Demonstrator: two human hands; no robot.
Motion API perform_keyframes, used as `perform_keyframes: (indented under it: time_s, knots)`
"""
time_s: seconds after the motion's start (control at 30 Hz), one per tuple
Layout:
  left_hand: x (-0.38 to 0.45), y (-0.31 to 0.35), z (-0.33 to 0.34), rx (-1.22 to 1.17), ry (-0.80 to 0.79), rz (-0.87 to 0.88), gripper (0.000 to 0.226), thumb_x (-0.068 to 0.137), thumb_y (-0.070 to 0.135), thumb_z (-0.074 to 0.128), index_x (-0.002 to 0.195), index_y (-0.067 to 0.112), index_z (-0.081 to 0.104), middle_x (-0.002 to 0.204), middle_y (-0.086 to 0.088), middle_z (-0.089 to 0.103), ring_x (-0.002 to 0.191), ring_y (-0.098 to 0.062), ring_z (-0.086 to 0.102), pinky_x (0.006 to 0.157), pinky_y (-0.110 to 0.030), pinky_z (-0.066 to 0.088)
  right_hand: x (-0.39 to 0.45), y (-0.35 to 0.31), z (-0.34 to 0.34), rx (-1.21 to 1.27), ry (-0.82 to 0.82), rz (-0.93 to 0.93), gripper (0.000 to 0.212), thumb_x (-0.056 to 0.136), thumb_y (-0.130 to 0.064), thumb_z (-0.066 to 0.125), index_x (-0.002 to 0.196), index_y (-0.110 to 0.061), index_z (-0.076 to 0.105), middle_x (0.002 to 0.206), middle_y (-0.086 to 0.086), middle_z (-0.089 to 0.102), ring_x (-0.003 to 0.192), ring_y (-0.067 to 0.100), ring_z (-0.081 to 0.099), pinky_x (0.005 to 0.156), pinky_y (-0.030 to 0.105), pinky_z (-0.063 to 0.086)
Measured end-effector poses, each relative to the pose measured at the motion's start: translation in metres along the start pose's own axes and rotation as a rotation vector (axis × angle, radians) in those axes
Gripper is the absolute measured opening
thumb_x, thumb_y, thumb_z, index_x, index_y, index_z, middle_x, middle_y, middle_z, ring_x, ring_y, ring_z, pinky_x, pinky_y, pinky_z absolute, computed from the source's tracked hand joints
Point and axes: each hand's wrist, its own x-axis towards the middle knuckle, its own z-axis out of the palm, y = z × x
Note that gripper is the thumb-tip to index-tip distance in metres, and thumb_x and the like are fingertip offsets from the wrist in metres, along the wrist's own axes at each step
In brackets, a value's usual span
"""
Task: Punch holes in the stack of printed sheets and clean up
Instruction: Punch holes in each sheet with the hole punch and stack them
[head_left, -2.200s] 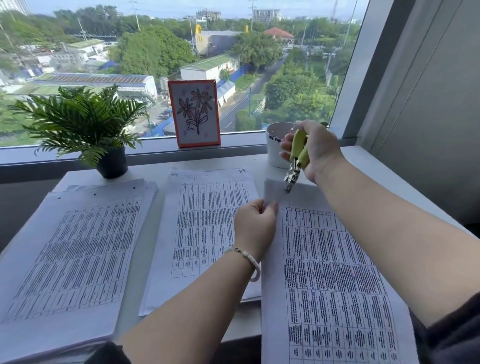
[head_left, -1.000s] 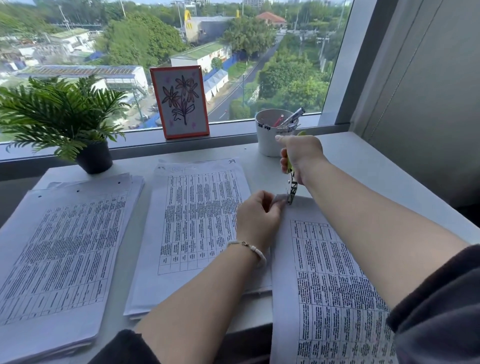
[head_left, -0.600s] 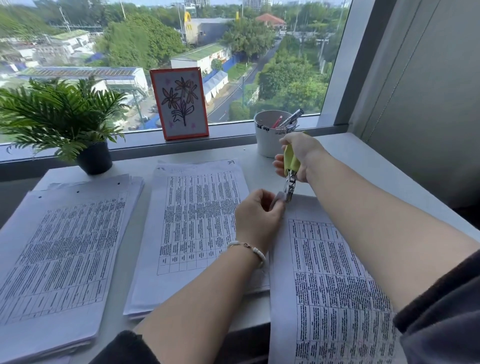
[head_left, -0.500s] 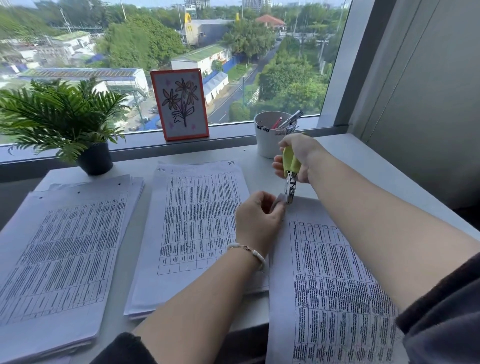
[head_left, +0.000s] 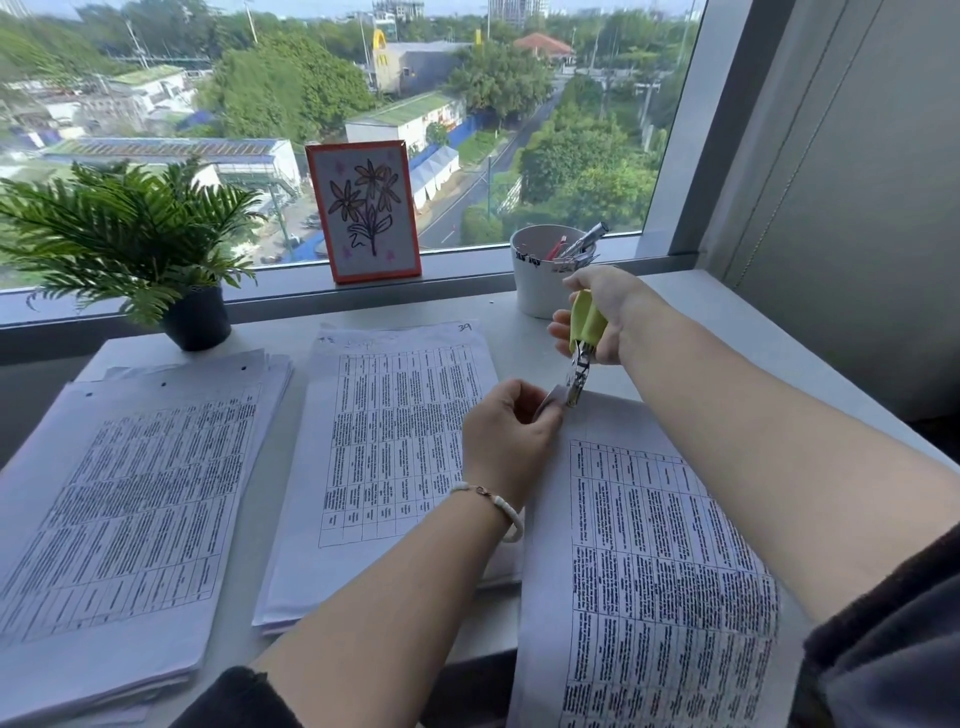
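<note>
At the bench's right edge, the top corner of a sheet (head_left: 649, 545) is being pinched by the left hand (head_left: 506, 431) and bitten by the punch (head_left: 579, 374) being gripped in the right hand (head_left: 597, 312), while the punched stack (head_left: 119, 493) is lying at the left edge and the middle stack (head_left: 384, 457) seemingly remains.

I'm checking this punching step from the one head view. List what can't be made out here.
- Head view: whether the hole punch has cut through; the left hand and lifted corner cover its tip.
- Table text on the right sheets: too small.
- Right sheets' near end: cut by the bottom edge.
- White cup contents: mostly below its rim.
</note>
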Motion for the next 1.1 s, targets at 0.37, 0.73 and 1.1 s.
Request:
perform_keyframes:
  time_s: [0.37,0.73,1.1]
  knots:
    - [-0.001,0.003,-0.014,-0.084,0.044,-0.019,0.021,0.081,0.022,0.074,0.066,0.022,0.059,0.057,0.013,0.055,0.052,0.002,0.048,0.053,-0.009,0.038,-0.002,0.002,-0.017,0.048,-0.012,-0.085,0.018,0.089,-0.025,0.052,0.076,-0.013,0.051,0.073,0.009,0.054,0.057,0.023,0.056,0.059,0.029,0.047]
    - [-0.006,0.002,-0.020,-0.167,0.122,-0.066,0.024,0.081,0.025,0.075,0.065,0.020,0.057,0.054,0.011,0.054,0.046,0.001,0.044,0.046,-0.012,0.036,-0.006,0.001,-0.023,0.037,0.053,-0.163,0.022,0.090,-0.019,0.056,0.070,-0.015,0.048,0.063,0.003,0.044,0.048,0.017,0.040,0.052,0.024,0.035]
    - [0.002,0.023,-0.020,0.443,-0.071,0.270,0.040,0.082,0.030,0.069,0.117,0.019,0.052,0.111,0.005,0.056,0.103,-0.010,0.053,0.098,-0.027,0.040,-0.006,0.005,-0.010,-0.033,0.091,-0.245,0.015,0.088,-0.017,0.060,0.077,-0.014,0.051,0.061,0.004,0.044,0.045,0.017,0.037,0.047,0.022,0.032]
